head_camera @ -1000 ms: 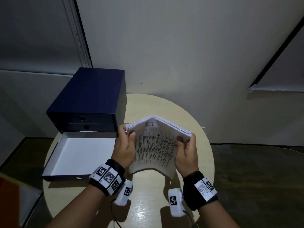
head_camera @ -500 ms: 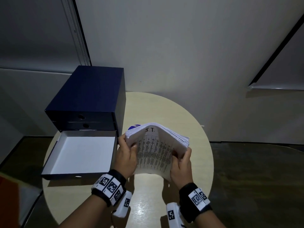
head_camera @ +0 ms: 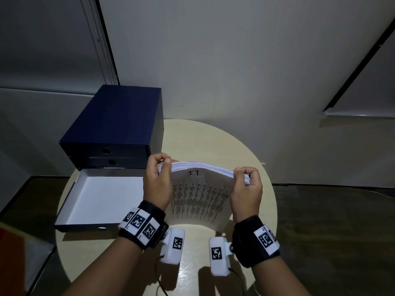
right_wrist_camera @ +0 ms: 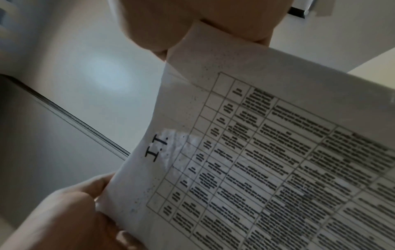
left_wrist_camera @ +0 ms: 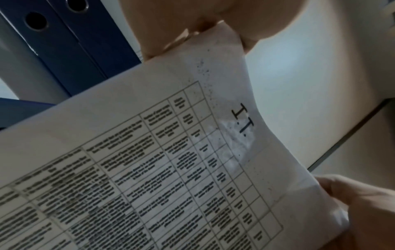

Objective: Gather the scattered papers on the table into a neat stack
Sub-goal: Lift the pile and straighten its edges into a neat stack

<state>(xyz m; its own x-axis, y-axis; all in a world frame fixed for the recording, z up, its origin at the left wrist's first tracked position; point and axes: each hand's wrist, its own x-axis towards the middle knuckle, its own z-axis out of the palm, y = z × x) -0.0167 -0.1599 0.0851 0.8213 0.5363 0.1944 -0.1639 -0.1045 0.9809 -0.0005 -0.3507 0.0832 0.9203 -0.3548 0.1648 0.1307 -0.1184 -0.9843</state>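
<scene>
A thick stack of printed papers (head_camera: pixel 199 195) stands on edge above the round beige table (head_camera: pixel 213 142), its front sheet a table of text headed "I.T.". My left hand (head_camera: pixel 159 178) grips the stack's upper left corner, and my right hand (head_camera: pixel 248 184) grips its upper right corner. The sheet faces me and its lower part curves toward the tabletop. In the left wrist view the papers (left_wrist_camera: pixel 171 169) fill the frame, held by my left hand (left_wrist_camera: pixel 192 25) at the top. In the right wrist view the papers (right_wrist_camera: pixel 267 160) are pinched at the top by my right hand (right_wrist_camera: pixel 192 25).
A dark blue drawer box (head_camera: pixel 115 129) stands at the table's left, its lowest drawer (head_camera: pixel 102 197) pulled out with a white inside. Walls close in behind the table. Dark floor lies to the right.
Both hands lifted the stack and moved their grip up to its top corners. The top edge of the stack flattened out from its earlier hump.
</scene>
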